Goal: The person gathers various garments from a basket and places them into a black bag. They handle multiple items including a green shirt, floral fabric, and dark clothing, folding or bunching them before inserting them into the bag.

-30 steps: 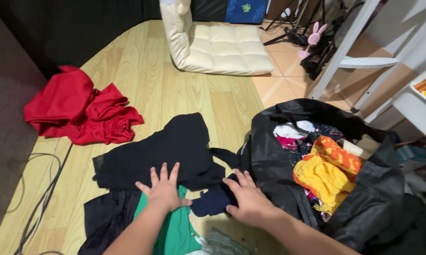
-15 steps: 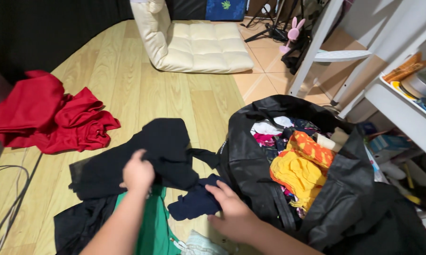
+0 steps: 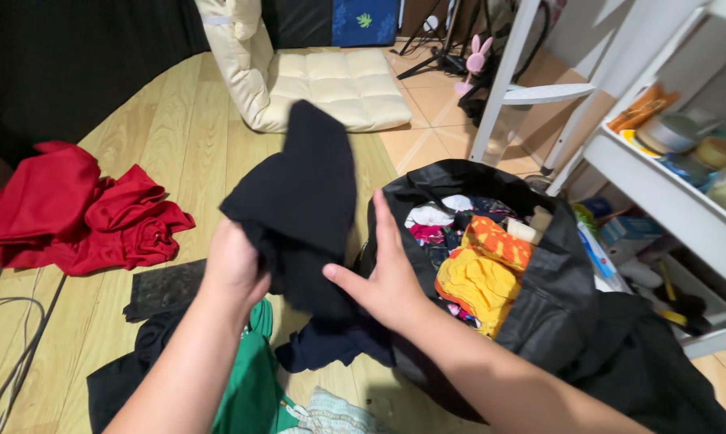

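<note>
The left hand (image 3: 233,269) clutches a raised black garment (image 3: 299,201); the right hand (image 3: 383,281), fingers spread, touches it. The black bag (image 3: 556,289) at right remains full; sorting is barely begun.

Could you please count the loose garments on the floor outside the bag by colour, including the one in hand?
Black: 2, the lifted garment in the left hand, and one on the floor
Red: 1, the heap
Green: 1
Navy: 1
Pale patterned: 1
Total: 6
</note>
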